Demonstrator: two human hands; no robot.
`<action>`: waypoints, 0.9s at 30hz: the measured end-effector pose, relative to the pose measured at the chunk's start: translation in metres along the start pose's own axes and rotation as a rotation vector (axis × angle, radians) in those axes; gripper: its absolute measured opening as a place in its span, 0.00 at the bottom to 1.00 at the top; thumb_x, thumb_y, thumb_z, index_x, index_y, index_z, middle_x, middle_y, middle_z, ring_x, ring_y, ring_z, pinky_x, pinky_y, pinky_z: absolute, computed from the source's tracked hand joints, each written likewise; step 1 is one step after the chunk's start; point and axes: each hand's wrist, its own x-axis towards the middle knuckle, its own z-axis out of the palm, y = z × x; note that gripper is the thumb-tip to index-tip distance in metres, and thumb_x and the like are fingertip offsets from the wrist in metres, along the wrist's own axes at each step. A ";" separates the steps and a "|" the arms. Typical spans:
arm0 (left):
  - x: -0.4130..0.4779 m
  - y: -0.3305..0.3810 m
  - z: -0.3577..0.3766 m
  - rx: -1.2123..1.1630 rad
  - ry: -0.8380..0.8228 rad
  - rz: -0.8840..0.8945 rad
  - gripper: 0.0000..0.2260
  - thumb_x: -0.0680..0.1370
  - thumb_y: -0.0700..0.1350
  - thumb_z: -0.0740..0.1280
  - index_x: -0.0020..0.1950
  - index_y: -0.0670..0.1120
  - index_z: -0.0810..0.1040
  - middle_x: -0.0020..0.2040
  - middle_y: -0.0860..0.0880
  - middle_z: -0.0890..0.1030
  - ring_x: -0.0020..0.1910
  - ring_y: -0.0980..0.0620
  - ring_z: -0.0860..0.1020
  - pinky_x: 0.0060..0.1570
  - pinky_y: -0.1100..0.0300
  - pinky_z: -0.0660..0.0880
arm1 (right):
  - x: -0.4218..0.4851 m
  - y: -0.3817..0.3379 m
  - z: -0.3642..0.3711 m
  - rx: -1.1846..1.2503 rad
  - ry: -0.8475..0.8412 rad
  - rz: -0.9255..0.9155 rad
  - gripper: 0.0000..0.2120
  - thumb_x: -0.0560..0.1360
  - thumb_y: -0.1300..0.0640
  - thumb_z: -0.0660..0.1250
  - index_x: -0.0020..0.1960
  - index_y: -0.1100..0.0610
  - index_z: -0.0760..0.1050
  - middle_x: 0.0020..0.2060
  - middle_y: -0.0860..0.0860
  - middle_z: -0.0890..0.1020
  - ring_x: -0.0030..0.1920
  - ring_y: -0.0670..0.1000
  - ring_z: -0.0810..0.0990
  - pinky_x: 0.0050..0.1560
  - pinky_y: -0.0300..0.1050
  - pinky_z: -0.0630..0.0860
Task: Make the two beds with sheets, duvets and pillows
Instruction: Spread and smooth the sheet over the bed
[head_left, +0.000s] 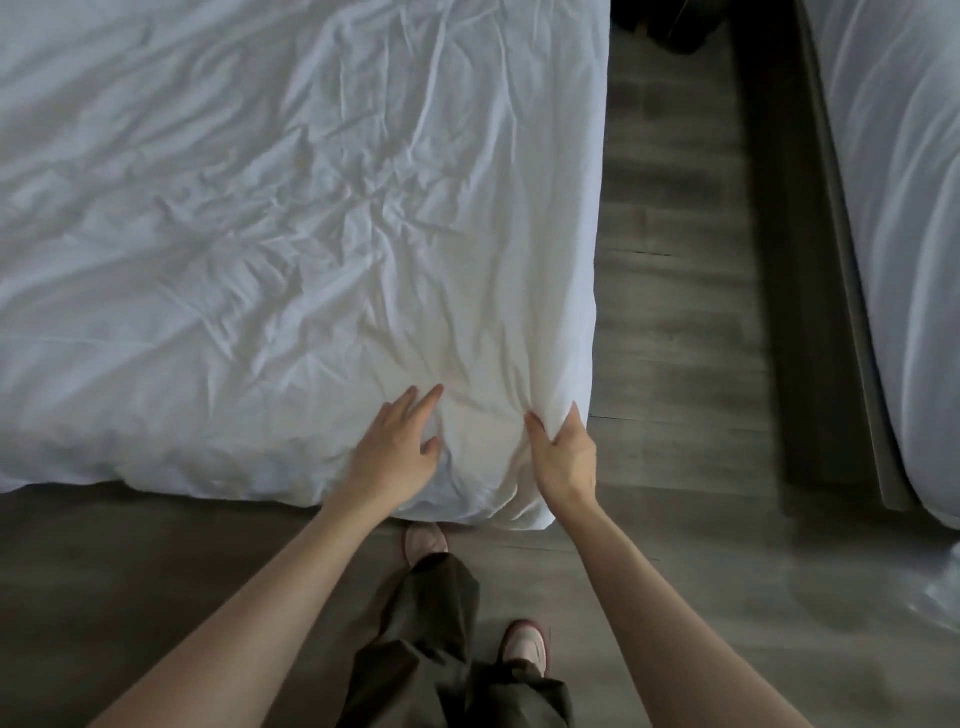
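Note:
A white, wrinkled duvet (291, 223) covers the near bed and hangs over its foot edge and right side. My left hand (397, 444) lies flat on the duvet near the foot corner, fingers spread. My right hand (563, 452) rests at the right corner, thumb and fingers pinching a fold of the duvet. A second bed with white bedding (904, 218) stands at the far right, on a dark frame (831, 291).
Grey wood-look floor (670, 322) forms an aisle between the two beds. My legs in dark trousers and pale shoes (524, 647) stand at the foot of the near bed. Something clear and shiny, like plastic wrap (943, 587), lies on the floor at the right edge.

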 end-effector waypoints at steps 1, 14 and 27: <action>-0.005 0.002 0.001 0.002 0.017 0.002 0.27 0.82 0.48 0.59 0.79 0.56 0.52 0.80 0.47 0.53 0.78 0.45 0.54 0.75 0.50 0.57 | -0.004 -0.001 -0.005 0.014 -0.016 -0.009 0.15 0.80 0.52 0.61 0.62 0.58 0.67 0.52 0.55 0.79 0.54 0.58 0.77 0.55 0.52 0.74; -0.105 0.112 -0.039 -0.090 0.409 -0.121 0.20 0.83 0.56 0.48 0.77 0.63 0.58 0.79 0.54 0.55 0.78 0.47 0.53 0.74 0.39 0.47 | -0.122 -0.070 -0.105 -0.008 -0.079 -0.376 0.30 0.80 0.52 0.59 0.78 0.40 0.50 0.32 0.54 0.80 0.35 0.57 0.78 0.47 0.51 0.77; -0.185 0.202 0.051 -0.106 -0.021 0.037 0.26 0.77 0.61 0.55 0.76 0.59 0.63 0.79 0.51 0.56 0.78 0.45 0.55 0.74 0.41 0.54 | -0.202 0.056 -0.253 -0.225 -0.058 -0.334 0.28 0.78 0.51 0.61 0.76 0.40 0.59 0.43 0.51 0.83 0.44 0.54 0.81 0.48 0.51 0.77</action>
